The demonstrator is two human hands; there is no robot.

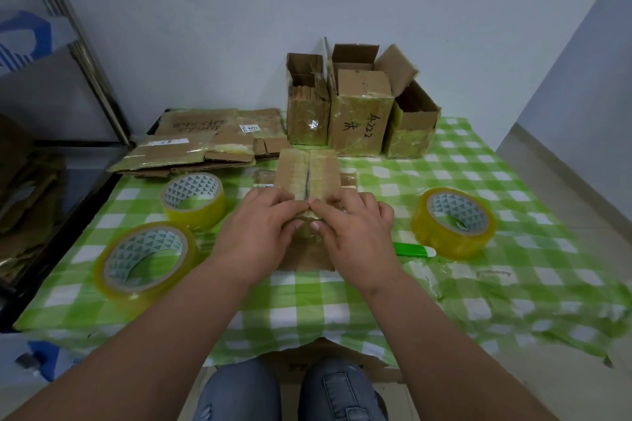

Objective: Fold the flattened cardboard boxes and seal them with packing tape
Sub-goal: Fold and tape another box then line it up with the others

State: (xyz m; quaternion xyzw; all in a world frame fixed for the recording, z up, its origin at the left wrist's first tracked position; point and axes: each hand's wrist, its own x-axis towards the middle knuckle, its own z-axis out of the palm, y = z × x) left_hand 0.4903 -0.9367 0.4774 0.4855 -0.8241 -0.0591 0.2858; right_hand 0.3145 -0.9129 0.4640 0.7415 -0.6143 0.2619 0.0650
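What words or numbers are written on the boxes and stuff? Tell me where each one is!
"A222" with a handwritten character beside it: on the front of the middle standing box.
"5": seemingly on the small white label on the flattened boxes; its fine print is too small to read.
Handwriting on the flattened boxes: too blurred to read.
Long white label: unreadable.
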